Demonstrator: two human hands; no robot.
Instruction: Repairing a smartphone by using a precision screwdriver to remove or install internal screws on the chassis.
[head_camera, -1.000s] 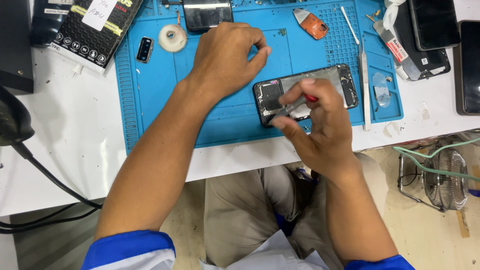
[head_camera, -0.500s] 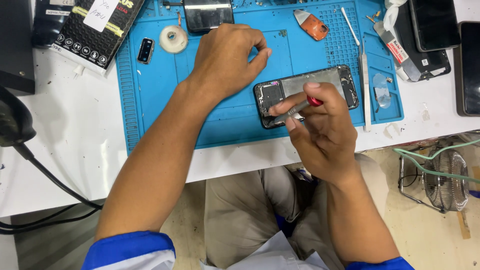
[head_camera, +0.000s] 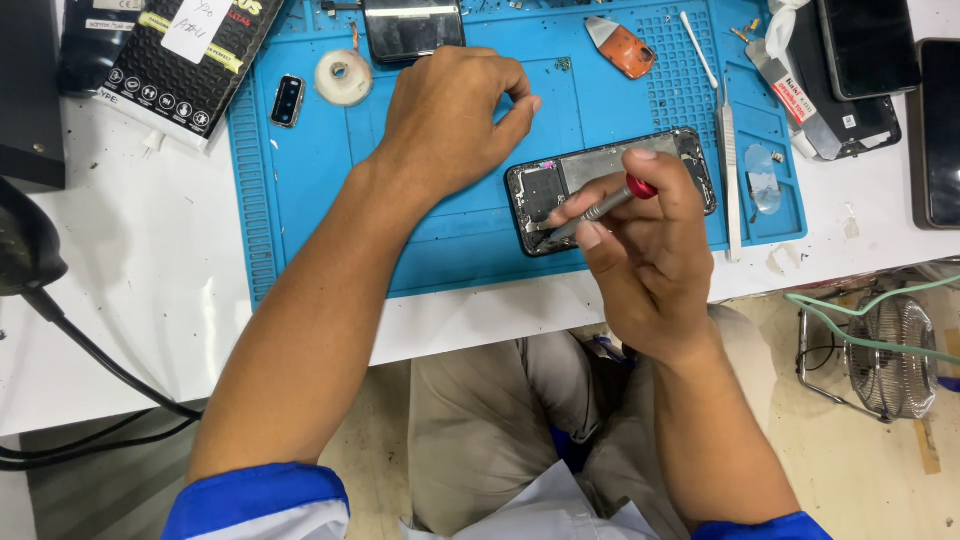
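1. The right hand (head_camera: 650, 265) grips a screwdriver (head_camera: 592, 213) with a grey shaft and a red cap, fingers curled tight round it, thumb pressed along the shaft.
2. The screwdriver slants from the red cap at the 2 o'clock end down to its tip at 8 o'clock, and the tip touches the lower left corner of the opened phone (head_camera: 610, 185).
3. The phone lies back-open on the blue mat (head_camera: 320, 200), long side running from 8 o'clock to 2 o'clock, near the mat's front edge; the right hand covers part of its lower rim.
4. The left hand (head_camera: 450, 120) rests on the mat at 10 o'clock from the phone, just beside it, loosely curled, thumb and forefinger tips pinched close; whether they hold anything cannot be told.
5. At 12 o'clock from the left hand, a dark phone screen (head_camera: 412, 28) lies at the mat's far edge.
6. A roll of white tape (head_camera: 343, 77) sits at 9 o'clock from the left hand, with a small camera part (head_camera: 287, 100) just beyond it.
7. An orange pick (head_camera: 622, 47) lies at 12 o'clock from the phone, and tweezers (head_camera: 731, 160) lie just beside the phone's right end, at 3 o'clock.
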